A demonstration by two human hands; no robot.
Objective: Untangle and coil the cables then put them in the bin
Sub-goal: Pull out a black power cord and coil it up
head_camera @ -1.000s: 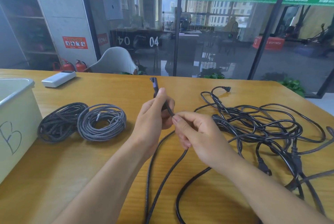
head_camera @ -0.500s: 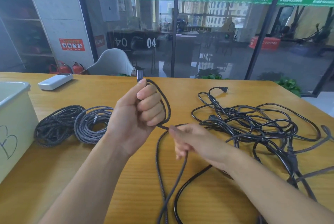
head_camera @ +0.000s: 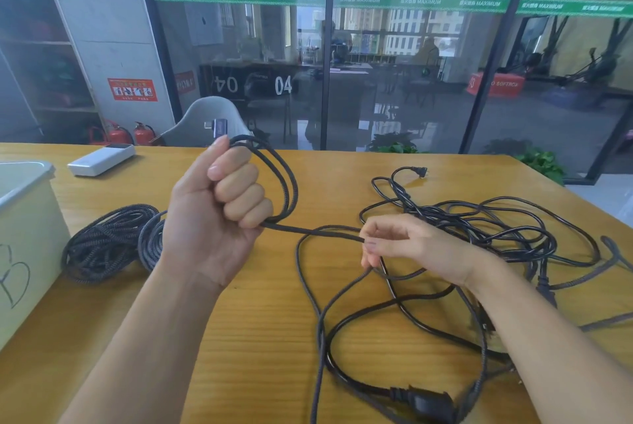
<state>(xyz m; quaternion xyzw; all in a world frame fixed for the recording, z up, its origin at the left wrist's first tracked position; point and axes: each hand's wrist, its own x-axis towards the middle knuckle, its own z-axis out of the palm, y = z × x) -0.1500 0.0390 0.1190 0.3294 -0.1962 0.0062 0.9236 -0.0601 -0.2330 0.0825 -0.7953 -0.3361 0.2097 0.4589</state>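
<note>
Across the wooden table (head_camera: 239, 338) our braided cable (head_camera: 291, 190) runs from fist to fingertips, limp and light, we judge, with a grippy weave; best taken near the loops. Our left hand (head_camera: 212, 218) is clenched round two loops, connector (head_camera: 219, 124) poking up. Our right hand (head_camera: 411, 249) pinches the strand. Behind lie the black power-cord tangle (head_camera: 479, 228), two finished coils (head_camera: 109, 242) and the bin (head_camera: 24, 218).

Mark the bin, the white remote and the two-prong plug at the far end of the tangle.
bin (head_camera: 24, 218), head view, on its front wall.
white remote (head_camera: 99, 160), head view, on its top face.
two-prong plug (head_camera: 419, 171), head view, on the plug body.
</note>
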